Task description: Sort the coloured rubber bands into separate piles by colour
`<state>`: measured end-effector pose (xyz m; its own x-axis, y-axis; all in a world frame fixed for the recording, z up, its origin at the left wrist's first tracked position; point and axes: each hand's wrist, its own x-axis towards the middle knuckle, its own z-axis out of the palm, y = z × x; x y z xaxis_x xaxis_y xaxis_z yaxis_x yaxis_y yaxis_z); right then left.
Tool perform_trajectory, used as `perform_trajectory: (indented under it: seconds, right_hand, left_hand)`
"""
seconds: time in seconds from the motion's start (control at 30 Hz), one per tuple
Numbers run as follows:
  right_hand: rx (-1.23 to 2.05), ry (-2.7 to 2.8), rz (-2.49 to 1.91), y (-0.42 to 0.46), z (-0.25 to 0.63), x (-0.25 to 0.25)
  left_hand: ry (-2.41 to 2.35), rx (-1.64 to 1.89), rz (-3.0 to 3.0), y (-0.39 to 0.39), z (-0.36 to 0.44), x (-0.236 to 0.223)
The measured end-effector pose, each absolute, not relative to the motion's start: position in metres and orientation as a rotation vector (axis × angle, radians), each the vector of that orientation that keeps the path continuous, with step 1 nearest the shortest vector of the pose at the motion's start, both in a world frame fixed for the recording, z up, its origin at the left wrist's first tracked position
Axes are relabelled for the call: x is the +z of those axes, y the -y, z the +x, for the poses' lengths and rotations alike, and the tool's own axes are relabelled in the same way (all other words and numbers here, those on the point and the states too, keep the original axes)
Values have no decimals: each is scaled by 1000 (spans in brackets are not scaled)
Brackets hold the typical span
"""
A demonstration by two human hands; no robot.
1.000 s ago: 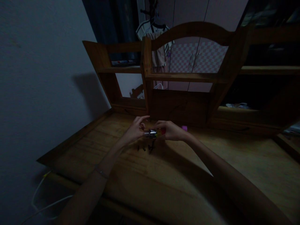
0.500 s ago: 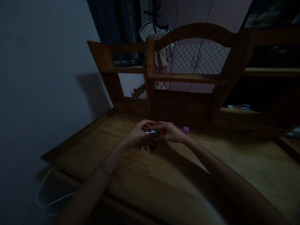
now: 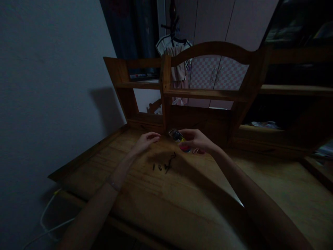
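Observation:
My right hand [image 3: 198, 140] is closed around a clear cylindrical container [image 3: 179, 136], held tilted above the desk. Black, yellow and red contents show through its wall, though I cannot make out what they are. To the left, my left hand [image 3: 146, 143] is apart from the container, fingers stretched toward it with nothing in them. Below the hands, several small dark pieces [image 3: 160, 167] lie in a loose row on the wooden desk [image 3: 145, 198]. A thin dark stringy piece [image 3: 172, 158] lies at the row's right end. The dim light hides their exact kind.
A wooden shelf unit [image 3: 208, 93] rises along the desk's back edge. On the left stands a pale wall [image 3: 65, 86], with a white cable [image 3: 45, 211] hanging by the front left corner. Clothes [image 3: 177, 62] hang behind the shelves.
My left hand has let go of the container and moved left. My right hand has tilted it and moved slightly right. The purple item beside the right hand no longer shows.

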<state>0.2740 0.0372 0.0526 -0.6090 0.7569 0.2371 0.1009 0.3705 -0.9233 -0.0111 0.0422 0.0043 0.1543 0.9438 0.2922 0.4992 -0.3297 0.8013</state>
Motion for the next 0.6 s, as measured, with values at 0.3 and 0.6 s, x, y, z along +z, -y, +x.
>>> perform_trajectory:
  seconds: [0.3, 0.6]
  right_hand:
    - [994, 1699, -658, -33, 322, 107]
    - [1055, 1715, -596, -18, 336, 115]
  left_hand:
    - [-1749, 914, 2118, -114, 26, -25]
    - [-1870, 636, 2297, -135, 29, -45]
